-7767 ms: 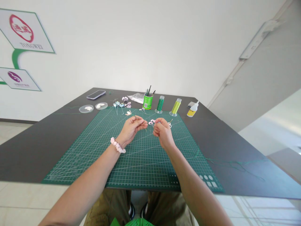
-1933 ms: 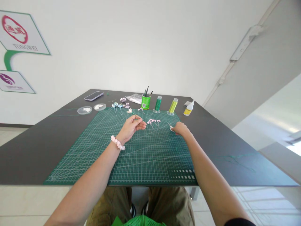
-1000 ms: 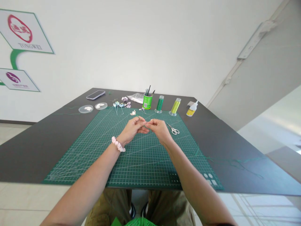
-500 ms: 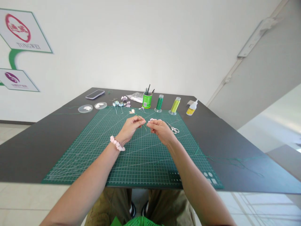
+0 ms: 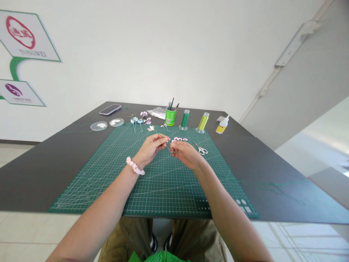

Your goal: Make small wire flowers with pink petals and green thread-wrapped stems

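Note:
Over the middle of the green cutting mat (image 5: 109, 182), both hands are raised with their fingertips close together. My left hand (image 5: 152, 147), a pink scrunchie (image 5: 135, 166) on its wrist, pinches the thin stem of a small white and peach artificial flower (image 5: 151, 128), whose head shows beyond the knuckles. Thumb and finger of my right hand (image 5: 187, 153) are pinched just to the right; what lies in them is too fine to make out. Several pale pink petal pieces (image 5: 180, 139) lie behind the right hand, and white-handled scissors (image 5: 202, 150) rest beside it.
Blue flowers (image 5: 137, 121) and purple flowers (image 5: 144, 115) lie behind the mat's left part. A green can of tools (image 5: 170, 117), a dark green thread spool (image 5: 184, 120), a yellow-green spool (image 5: 203, 123) and a glue bottle (image 5: 223, 125) stand behind. Two dishes (image 5: 98, 126) and a phone (image 5: 110, 109) lie left.
The flower head has shifted slightly left and turned. My right hand's fingers have rolled and curled lower, baring more of the pink pieces behind them.

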A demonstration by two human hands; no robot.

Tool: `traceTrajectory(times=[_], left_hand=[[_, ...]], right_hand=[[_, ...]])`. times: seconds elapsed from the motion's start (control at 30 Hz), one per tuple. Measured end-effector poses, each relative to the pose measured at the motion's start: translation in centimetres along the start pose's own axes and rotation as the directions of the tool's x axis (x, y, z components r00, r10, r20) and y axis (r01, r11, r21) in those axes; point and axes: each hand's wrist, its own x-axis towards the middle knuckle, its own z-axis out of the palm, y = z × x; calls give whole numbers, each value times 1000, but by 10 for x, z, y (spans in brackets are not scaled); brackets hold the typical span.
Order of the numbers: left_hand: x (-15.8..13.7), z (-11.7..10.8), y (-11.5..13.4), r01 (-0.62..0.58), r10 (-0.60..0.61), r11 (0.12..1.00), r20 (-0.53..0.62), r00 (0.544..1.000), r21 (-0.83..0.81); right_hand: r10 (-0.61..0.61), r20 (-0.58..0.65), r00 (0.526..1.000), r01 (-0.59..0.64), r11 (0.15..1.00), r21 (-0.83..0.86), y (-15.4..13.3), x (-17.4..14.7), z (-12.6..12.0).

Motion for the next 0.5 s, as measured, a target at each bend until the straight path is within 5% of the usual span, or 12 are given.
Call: traceTrajectory(times=[0.5], left_hand=[[0,1,7,118,-130,977,-58,990,-175]], right_hand=[[5,-15,1000,-5,1000,-25,2,0,-1]])
